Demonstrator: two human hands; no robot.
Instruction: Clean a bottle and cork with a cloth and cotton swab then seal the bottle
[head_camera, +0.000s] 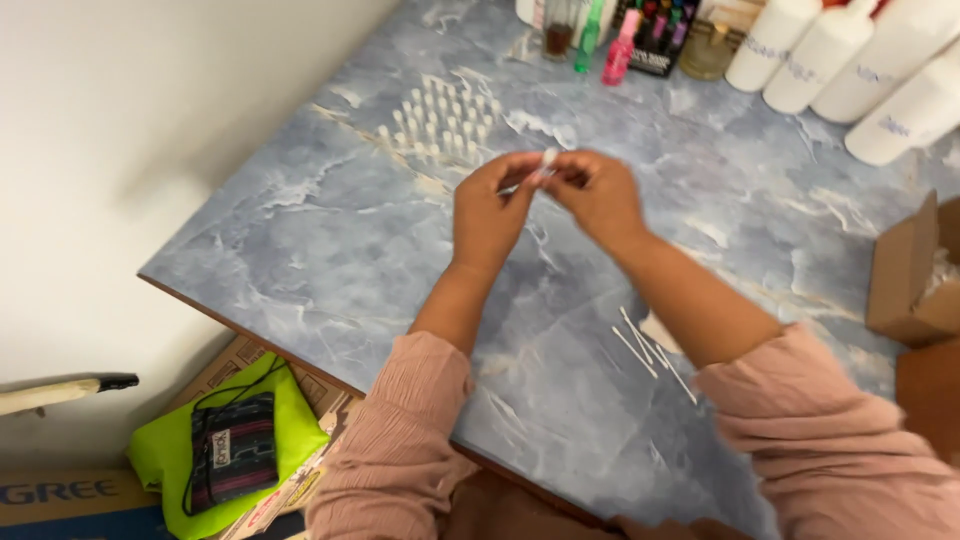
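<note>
A blue-grey marbled table fills the view, its near left edge running diagonally above a cardboard box on the floor with a lime-green cloth and a dark striped pouch. White bottles stand at the far right, a brown carton at the right edge. Small clear vials stand in rows just beyond the hands. Thin white sticks lie by the right forearm. Left hand and right hand meet above bare tabletop, fingertips pinched on a tiny white piece
</note>
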